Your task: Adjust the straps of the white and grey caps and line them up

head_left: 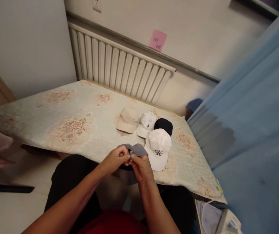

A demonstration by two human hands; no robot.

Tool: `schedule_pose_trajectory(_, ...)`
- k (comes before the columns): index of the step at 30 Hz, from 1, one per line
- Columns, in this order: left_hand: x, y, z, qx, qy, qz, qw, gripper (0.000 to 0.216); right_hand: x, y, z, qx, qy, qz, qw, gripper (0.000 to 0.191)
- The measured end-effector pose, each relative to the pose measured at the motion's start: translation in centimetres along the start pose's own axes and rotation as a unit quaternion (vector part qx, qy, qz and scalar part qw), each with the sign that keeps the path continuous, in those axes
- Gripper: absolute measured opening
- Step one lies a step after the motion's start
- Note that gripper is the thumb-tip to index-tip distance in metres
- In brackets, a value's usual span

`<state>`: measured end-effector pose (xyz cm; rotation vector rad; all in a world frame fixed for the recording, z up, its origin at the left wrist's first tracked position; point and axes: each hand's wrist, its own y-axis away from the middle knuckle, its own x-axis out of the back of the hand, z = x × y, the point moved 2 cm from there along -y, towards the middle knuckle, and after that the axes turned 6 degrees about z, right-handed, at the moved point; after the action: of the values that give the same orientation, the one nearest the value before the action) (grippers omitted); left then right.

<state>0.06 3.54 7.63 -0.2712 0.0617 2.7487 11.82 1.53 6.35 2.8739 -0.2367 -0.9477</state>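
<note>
My left hand and my right hand meet at the near edge of the table, fingers pinched together on the back strap of a grey cap. The cap lies partly on the table and partly over its edge, its crown mostly hidden by my hands. Just right of it sits a white cap with a black logo. Behind are a dark navy cap, a white cap with a small emblem and a beige cap.
A floral cloth covers the table. A white radiator lines the wall behind, with a pink note above it. A blue curtain hangs at the right. Papers lie at the lower right.
</note>
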Motion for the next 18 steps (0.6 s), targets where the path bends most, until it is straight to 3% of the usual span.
schedule_pose_trajectory(11, 0.38, 0.35, -0.64, 0.027, -0.012, 0.017, 0.999, 0.022, 0.24, 0.06, 0.11, -0.004, 0.002, -0.004, 1.000, 0.017)
schedule_pose_trajectory(18, 0.23, 0.70, -0.22, 0.077, 0.046, 0.002, 0.996, 0.026, 0.38, 0.06, 0.22, 0.004, -0.019, -0.001, 1.000, 0.019)
